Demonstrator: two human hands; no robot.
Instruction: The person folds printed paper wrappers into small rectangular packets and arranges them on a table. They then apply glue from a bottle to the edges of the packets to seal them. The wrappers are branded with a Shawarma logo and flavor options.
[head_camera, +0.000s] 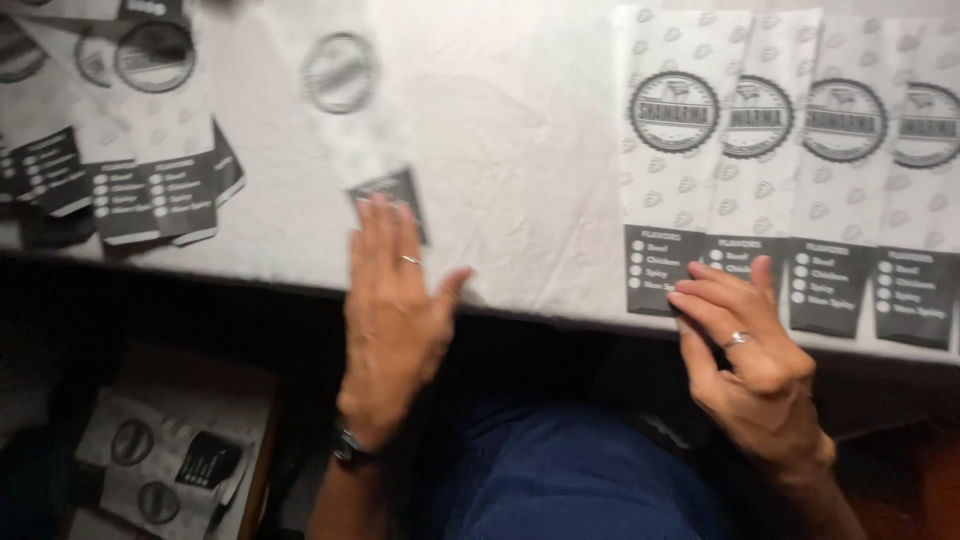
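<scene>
White paper, printed in grey and black, covers much of the scene. A long narrow paper sleeve (362, 130) lies on a white-covered table (520, 120), running from the far edge toward the person, with a round emblem near its top and a dark panel at its near end. The picture is blurred by motion, so finer detail of the sleeve cannot be made out.

The left hand (392, 320) lies flat and open, fingers together and thumb spread, its fingertips resting on the sleeve's dark lower end at the table's near edge. A ring shows on one finger and a watch (350, 448) on the wrist.

To the right, well apart from that sleeve, a row of matching sleeves (790, 170) lies side by side, overlapping slightly, each with its dark panel nearest the person. The right hand (745, 350), also ringed, is loosely curled, its fingertips touching the bottom edge of the leftmost sleeves in the row; it grips nothing that can be seen.

A loose heap of more sleeves (120, 150) lies at the table's far left. Below the table, a cardboard box (180, 450) holds further sleeves.
</scene>
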